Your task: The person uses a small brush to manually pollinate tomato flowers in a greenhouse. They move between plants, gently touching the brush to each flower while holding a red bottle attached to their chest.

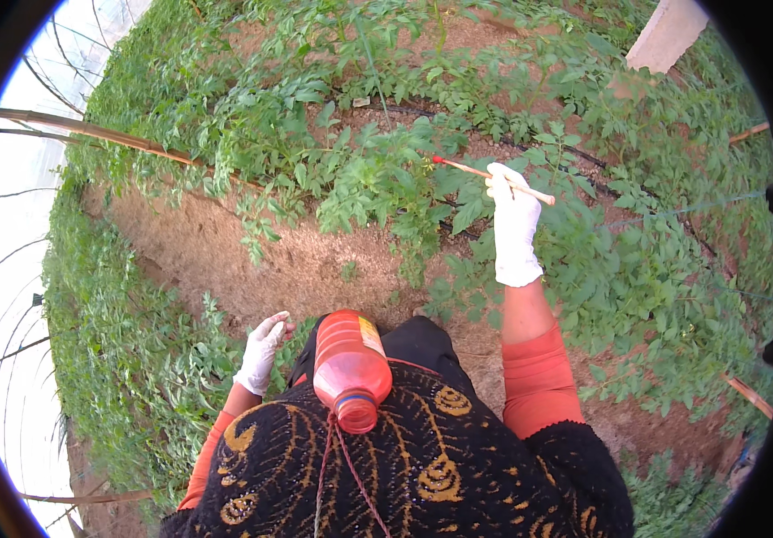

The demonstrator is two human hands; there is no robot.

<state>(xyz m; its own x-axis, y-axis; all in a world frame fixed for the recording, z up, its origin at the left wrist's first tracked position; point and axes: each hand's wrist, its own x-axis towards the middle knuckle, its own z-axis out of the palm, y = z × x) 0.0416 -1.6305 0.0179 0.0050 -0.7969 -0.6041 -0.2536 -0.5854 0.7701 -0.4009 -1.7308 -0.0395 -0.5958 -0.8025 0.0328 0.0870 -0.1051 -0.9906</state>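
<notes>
My right hand [515,222], in a white glove, grips a thin stick brush [470,169] between thumb and fingers. Its red tip points left, beside small yellow flowers [429,165] on a tomato plant [386,175]. I cannot tell whether the tip touches them. Low on the left, my gloved left hand [264,350] hangs beside my body, fingers loosely bent, with nothing visible in it. A red translucent plastic bottle [353,363] hangs against my front on a pink cord [353,464]. Its uncapped mouth faces me, and its label bears writing.
Leafy rows [602,269] surround a bare soil path [279,269]. Black drip hose [581,158] and green twine [373,67] run among the plants. A bamboo pole [111,138] slants in from the left, near the plastic greenhouse wall [6,235]. A pale post [667,37] stands at upper right.
</notes>
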